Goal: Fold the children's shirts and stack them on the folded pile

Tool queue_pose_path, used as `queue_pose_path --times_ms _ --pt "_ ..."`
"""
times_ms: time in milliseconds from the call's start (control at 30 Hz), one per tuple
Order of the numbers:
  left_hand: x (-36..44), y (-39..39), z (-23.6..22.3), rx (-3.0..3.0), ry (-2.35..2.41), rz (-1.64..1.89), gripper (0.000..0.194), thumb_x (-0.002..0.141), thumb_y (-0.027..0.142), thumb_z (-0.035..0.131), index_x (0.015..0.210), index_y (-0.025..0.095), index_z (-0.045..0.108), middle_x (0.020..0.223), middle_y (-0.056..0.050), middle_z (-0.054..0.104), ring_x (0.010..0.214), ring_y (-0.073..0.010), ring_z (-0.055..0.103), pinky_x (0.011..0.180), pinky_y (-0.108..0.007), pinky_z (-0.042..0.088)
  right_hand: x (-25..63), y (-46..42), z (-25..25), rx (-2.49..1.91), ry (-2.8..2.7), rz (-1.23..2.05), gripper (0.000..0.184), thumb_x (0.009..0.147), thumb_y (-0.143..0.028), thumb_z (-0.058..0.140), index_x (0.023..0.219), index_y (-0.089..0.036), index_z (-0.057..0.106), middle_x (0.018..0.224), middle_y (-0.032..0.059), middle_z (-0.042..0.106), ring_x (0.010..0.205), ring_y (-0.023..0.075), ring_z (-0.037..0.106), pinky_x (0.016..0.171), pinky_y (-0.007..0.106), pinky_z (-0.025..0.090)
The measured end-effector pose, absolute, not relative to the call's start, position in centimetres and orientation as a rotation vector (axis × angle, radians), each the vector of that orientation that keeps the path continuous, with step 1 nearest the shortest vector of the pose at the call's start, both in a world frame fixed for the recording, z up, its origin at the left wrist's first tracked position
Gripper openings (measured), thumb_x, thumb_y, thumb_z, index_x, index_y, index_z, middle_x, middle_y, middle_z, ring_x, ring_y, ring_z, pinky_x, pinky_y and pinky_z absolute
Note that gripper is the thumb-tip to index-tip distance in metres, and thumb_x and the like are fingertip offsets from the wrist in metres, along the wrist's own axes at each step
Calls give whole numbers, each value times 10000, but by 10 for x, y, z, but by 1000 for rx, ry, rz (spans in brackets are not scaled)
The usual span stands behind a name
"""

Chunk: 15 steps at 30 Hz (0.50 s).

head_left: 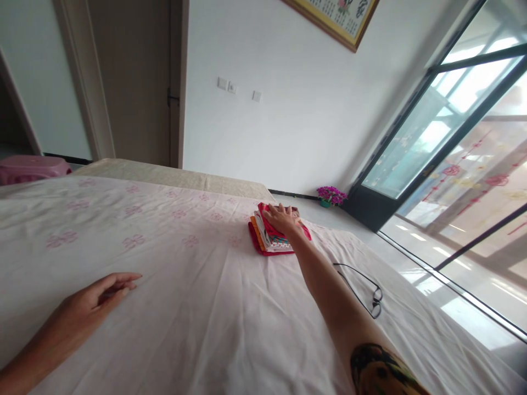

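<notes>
My right hand (283,218) lies on top of a stack of folded cloths (265,233) with its fingers spread. Red, orange, white and patterned layers show at the stack's near and left sides; part of the top is hidden under the hand. My left hand (109,291) is at the lower left over the white bedsheet (181,318), which has pink flower prints. Its fingers are loosely extended and slightly bent, with nothing visible in them. Black-framed glasses (376,293) lie on the sheet to the right of my right forearm.
A beige cover (177,178) shows along the far edge of the bed. Beyond it are a pink plastic stool (35,167) at the left and purple flowers in a green pot (330,195) by the wall. A glass door (465,131) stands at the right.
</notes>
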State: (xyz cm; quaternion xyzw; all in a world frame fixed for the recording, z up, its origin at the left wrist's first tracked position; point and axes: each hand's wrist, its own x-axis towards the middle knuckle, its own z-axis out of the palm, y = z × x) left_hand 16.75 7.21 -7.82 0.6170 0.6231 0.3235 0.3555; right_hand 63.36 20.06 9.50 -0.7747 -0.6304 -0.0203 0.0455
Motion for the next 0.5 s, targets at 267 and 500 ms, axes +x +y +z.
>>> queue_pose_path --times_ms 267,500 --pt "172 66 -69 1569 1669 850 515 788 632 549 1180 305 609 1141 22 720 1074 -195 659 846 -209 521 640 217 69 -2346 -1934 -140 645 861 -775 267 1371 -430 461 1501 75 333 1356 429 218 922 796 209" --pt "181 63 -52 1611 1638 869 528 771 621 551 1148 259 627 1119 -18 723 1022 -221 670 827 -253 522 638 212 73 -2314 -1960 -87 568 929 -674 278 1373 -374 466 1478 99 358 1363 382 231 930 782 198"
